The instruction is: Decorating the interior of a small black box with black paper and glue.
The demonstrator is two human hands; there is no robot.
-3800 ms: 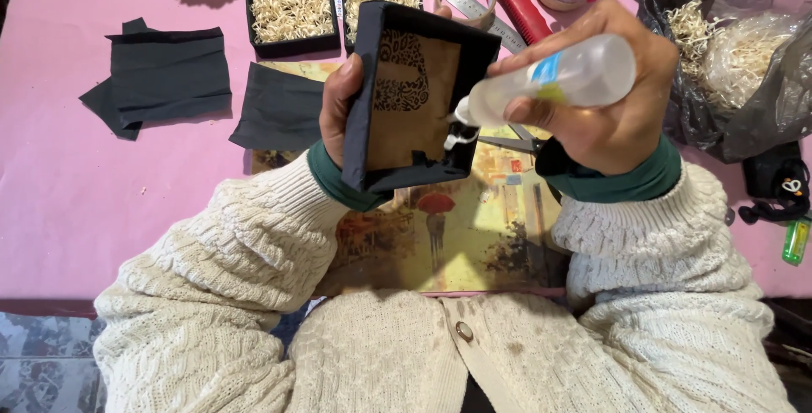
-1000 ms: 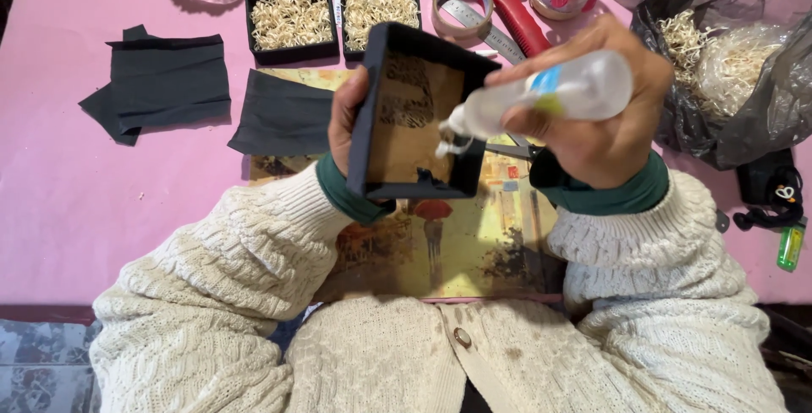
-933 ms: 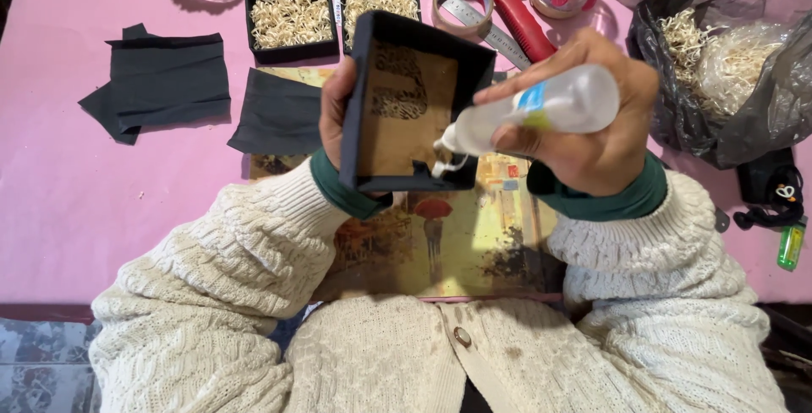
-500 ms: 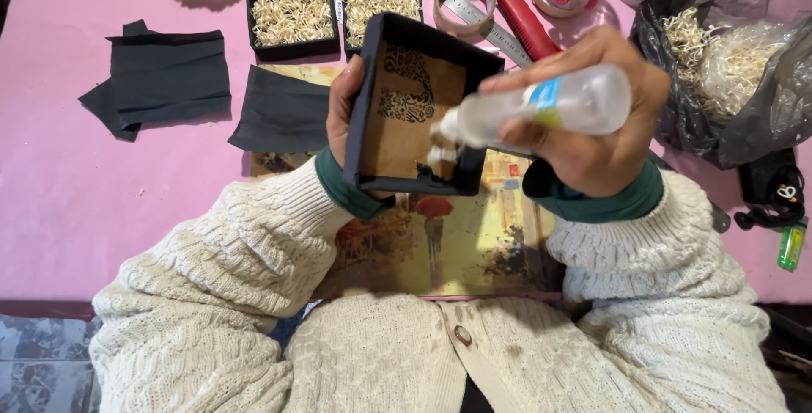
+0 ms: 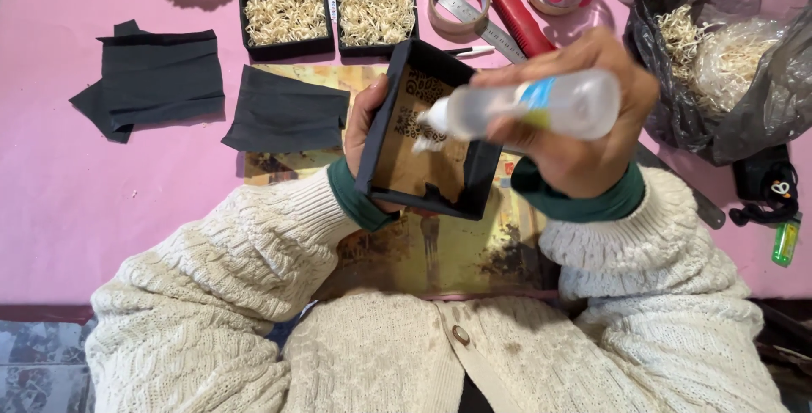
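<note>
My left hand [image 5: 365, 129] holds a small black box [image 5: 427, 134] tilted up, its brown cardboard inside facing me. My right hand [image 5: 584, 121] grips a clear plastic glue bottle [image 5: 541, 107] lying sideways, its white nozzle pointing into the box near the inner wall. Both are held above a picture mat [image 5: 440, 248] on the pink table. Cream knitted sleeves with green cuffs cover both wrists.
Two black boxes filled with wood wool [image 5: 286, 17] [image 5: 376, 13] stand at the back. Black paper pieces [image 5: 161, 74] [image 5: 286, 110] lie left. A tape roll [image 5: 457, 2], a red cutter [image 5: 520, 22], a dark bag of wood wool [image 5: 727, 57] and a green lighter [image 5: 785, 239] lie right.
The glue bottle's nozzle has moved about inside the box, and the box has tilted slightly in my left hand. Both hands keep their hold.
</note>
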